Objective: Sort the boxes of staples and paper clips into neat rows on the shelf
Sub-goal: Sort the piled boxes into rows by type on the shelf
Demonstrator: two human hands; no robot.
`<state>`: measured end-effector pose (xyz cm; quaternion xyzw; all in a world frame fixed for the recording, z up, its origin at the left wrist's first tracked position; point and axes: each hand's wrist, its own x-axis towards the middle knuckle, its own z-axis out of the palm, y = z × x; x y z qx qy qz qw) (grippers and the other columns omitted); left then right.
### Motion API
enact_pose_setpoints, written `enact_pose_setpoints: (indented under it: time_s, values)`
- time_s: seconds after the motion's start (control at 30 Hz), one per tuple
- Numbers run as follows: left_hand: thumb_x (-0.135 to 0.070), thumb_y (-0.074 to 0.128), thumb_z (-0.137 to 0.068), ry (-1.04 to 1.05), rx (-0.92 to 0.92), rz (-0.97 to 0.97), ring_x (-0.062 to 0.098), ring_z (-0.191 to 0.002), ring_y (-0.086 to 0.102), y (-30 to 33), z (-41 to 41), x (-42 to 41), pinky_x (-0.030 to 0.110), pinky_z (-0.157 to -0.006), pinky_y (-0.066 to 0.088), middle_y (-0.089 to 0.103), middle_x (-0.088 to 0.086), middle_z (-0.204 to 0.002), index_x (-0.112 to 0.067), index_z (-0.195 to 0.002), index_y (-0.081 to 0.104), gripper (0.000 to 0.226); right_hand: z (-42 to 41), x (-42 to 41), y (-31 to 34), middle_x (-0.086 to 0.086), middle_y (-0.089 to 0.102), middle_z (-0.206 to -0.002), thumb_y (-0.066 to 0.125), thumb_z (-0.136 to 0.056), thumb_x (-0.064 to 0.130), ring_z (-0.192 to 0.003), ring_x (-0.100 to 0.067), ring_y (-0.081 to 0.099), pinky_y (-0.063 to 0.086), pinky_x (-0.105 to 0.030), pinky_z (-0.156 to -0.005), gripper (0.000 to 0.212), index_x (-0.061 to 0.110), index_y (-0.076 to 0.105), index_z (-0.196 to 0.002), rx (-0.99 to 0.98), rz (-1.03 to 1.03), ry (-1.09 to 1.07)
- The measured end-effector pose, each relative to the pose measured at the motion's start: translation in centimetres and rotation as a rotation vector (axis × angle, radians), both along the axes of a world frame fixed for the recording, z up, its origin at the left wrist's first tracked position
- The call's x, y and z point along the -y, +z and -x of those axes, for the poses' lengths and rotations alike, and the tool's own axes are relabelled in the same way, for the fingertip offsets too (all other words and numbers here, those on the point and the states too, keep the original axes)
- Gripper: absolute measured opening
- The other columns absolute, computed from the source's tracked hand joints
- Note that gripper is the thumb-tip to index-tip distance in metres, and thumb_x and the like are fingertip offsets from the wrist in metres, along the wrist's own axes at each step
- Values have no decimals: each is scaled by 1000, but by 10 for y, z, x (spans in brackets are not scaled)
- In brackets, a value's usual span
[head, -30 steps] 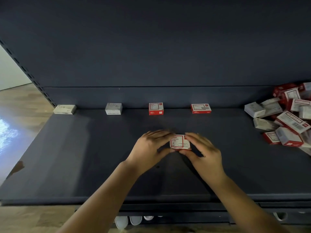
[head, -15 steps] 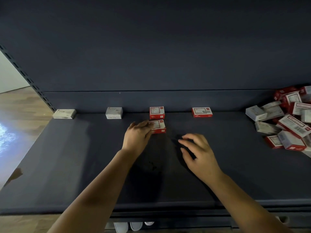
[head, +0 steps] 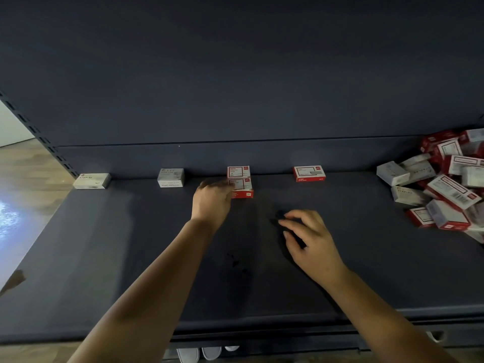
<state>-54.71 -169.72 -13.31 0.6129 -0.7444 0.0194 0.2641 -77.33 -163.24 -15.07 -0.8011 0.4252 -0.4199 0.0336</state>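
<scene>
head view: one camera, looking down on a dark shelf (head: 104, 258)
left hand (head: 212, 203): centre frame, fingers against the left side of the front red box (head: 242, 188); whether the grip is wrapped round it or only pushing, cannot tell, fingertips blurred
front red box: centre, flat on the shelf, just in front of the back red box (head: 238, 171), touching or nearly so
right hand (head: 309, 237): lower right of centre, above the shelf, fingers loosely curled, grip holding nothing
back row: along the rear wall, left to right: white staples box (head: 91, 181), white box (head: 170, 177), back red box, wide red box (head: 309, 173); well apart from each other
unsorted pile (head: 445, 184): right edge of frame, red and white boxes heaped at mixed angles, some on top of others
floor (head: 28, 169): wood, left edge of frame
shoes (head: 207, 353): white toes, bottom centre, under the shelf edge
</scene>
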Motion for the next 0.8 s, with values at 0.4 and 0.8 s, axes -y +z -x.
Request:
enact_pose_setpoints:
  time_s: [0.4,0.8]
  values:
    - [-23,45,-78,-79,17,150,32,-94,63,9,47,-54,48,-86,47,67,7,-103,-10,-97,70,34,26,-2,-4,-14,60,-110,62,-72,5,-102,-23,49,50,-44,-84,30,2,69,-101,-30,-34,-177]
    - [-25,41,-78,-278,107,97,26,-94,64,0,144,-69,57,-82,49,68,0,-95,-14,-91,72,35,117,-28,3,-17,58,-111,53,-71,2,-104,-26,46,47,-41,-86,33,-1,68,-100,-1,-19,-340]
